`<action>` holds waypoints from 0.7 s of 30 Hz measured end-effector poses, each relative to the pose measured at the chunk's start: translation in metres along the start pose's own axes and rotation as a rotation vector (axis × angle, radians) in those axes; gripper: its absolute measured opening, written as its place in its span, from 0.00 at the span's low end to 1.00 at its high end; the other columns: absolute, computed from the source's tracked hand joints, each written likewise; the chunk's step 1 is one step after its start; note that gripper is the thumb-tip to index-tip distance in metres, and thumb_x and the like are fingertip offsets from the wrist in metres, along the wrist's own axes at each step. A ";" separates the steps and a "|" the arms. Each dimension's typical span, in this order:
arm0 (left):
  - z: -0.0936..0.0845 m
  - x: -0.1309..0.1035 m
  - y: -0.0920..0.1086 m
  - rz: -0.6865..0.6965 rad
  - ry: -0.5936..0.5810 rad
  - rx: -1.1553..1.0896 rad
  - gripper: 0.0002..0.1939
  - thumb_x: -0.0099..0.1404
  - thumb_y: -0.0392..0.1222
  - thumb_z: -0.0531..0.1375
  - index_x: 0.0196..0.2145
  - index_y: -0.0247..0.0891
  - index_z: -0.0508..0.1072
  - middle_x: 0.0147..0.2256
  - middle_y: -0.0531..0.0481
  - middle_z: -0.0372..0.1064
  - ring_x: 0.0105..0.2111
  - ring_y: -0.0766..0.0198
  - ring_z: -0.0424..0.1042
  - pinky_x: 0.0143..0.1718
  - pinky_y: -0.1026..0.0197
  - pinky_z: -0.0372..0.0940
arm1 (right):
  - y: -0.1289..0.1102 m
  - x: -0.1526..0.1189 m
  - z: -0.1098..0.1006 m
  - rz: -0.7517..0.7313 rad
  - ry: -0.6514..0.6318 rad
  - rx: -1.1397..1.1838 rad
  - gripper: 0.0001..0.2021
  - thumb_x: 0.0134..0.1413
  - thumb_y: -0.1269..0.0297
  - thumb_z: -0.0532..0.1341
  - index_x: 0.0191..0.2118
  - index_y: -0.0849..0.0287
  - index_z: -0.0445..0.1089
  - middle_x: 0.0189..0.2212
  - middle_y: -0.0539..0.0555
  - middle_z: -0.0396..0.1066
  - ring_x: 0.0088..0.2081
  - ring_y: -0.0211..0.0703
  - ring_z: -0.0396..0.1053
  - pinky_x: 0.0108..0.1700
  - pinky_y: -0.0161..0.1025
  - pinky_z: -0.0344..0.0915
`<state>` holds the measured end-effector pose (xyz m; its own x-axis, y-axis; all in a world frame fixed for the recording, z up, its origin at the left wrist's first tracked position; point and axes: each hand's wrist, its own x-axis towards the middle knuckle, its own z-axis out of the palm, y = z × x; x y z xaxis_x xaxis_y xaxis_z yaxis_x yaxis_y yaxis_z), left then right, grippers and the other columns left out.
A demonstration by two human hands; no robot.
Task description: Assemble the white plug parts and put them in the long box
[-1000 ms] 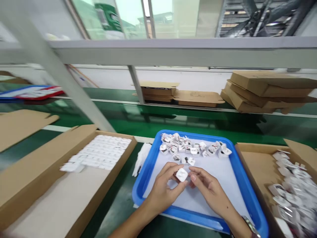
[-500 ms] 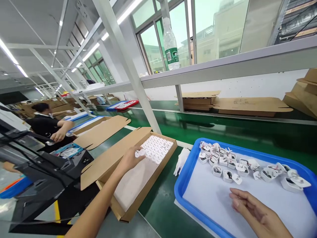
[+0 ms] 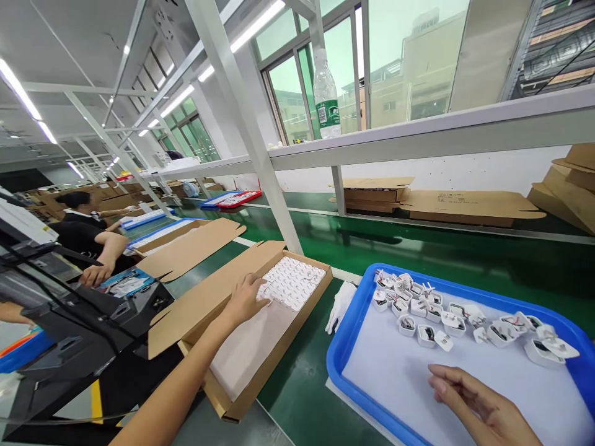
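My left hand point(image 3: 246, 300) reaches into a shallow cardboard box point(image 3: 266, 367), at the near left edge of the packed rows of small white plastic charger cases point(image 3: 292, 282). Its thumb and fingers close around a white charger case point(image 3: 263, 292), mostly covered by the hand. My right hand point(image 3: 478, 396) hovers over the front of a blue tray point(image 3: 335, 365), palm turned inward, fingers slightly bent and apart from the thumb, with nothing in it. Along the tray's far side lie several open white charger cases point(image 3: 418, 303) with wires and plug pins showing, some with loose lids.
A white glove point(image 3: 341, 306) lies between box and tray. A slanted post point(image 3: 274, 192) rises behind the box. Flattened cartons point(image 3: 465, 204) lie across the green belt point(image 3: 372, 241). A water bottle point(image 3: 328, 102) stands on the shelf. At left, a co-worker point(image 3: 88, 241) sits beside black equipment point(image 3: 93, 319).
My left hand has lowered slightly at the edge of the packed rows, with its fingers turned more downward. My right hand has barely moved. The co-worker's arm has shifted down and left.
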<state>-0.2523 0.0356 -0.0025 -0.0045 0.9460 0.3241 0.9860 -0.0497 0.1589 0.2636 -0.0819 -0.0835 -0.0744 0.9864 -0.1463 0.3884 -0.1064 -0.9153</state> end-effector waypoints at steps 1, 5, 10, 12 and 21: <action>-0.009 -0.002 0.014 0.037 0.020 -0.029 0.21 0.64 0.58 0.63 0.44 0.38 0.78 0.51 0.35 0.74 0.56 0.38 0.70 0.57 0.38 0.66 | -0.007 -0.003 0.001 -0.026 0.007 0.006 0.18 0.57 0.41 0.65 0.34 0.52 0.80 0.39 0.54 0.82 0.42 0.53 0.79 0.39 0.35 0.76; -0.037 -0.018 0.098 0.215 0.082 -0.206 0.17 0.76 0.51 0.51 0.43 0.41 0.76 0.48 0.42 0.77 0.50 0.51 0.76 0.56 0.51 0.68 | -0.032 -0.011 0.007 -0.086 0.095 0.106 0.24 0.64 0.41 0.59 0.26 0.54 0.74 0.23 0.51 0.72 0.30 0.45 0.72 0.38 0.37 0.71; -0.011 -0.034 0.218 0.524 -0.092 -0.446 0.17 0.75 0.42 0.53 0.57 0.44 0.72 0.56 0.45 0.75 0.55 0.52 0.74 0.57 0.52 0.69 | -0.033 -0.006 0.006 -0.107 0.369 0.358 0.26 0.58 0.38 0.63 0.46 0.58 0.77 0.34 0.56 0.78 0.32 0.46 0.74 0.41 0.43 0.73; 0.017 -0.031 0.256 0.541 -0.248 -0.427 0.22 0.70 0.40 0.59 0.61 0.42 0.69 0.60 0.41 0.71 0.60 0.45 0.69 0.59 0.45 0.67 | -0.031 -0.003 0.004 -0.115 0.416 0.378 0.28 0.57 0.38 0.64 0.48 0.59 0.76 0.36 0.58 0.78 0.33 0.47 0.75 0.41 0.45 0.74; 0.052 -0.006 0.297 0.604 -0.422 -0.576 0.09 0.72 0.41 0.54 0.40 0.39 0.74 0.45 0.42 0.75 0.48 0.49 0.75 0.50 0.45 0.73 | -0.033 -0.001 0.012 -0.244 0.435 0.360 0.19 0.59 0.49 0.65 0.47 0.58 0.78 0.41 0.60 0.79 0.42 0.52 0.76 0.46 0.48 0.74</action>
<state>0.0491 0.0314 -0.0061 0.6538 0.7406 0.1550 0.5669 -0.6151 0.5479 0.2403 -0.0812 -0.0574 0.2894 0.9400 0.1807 0.0668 0.1685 -0.9834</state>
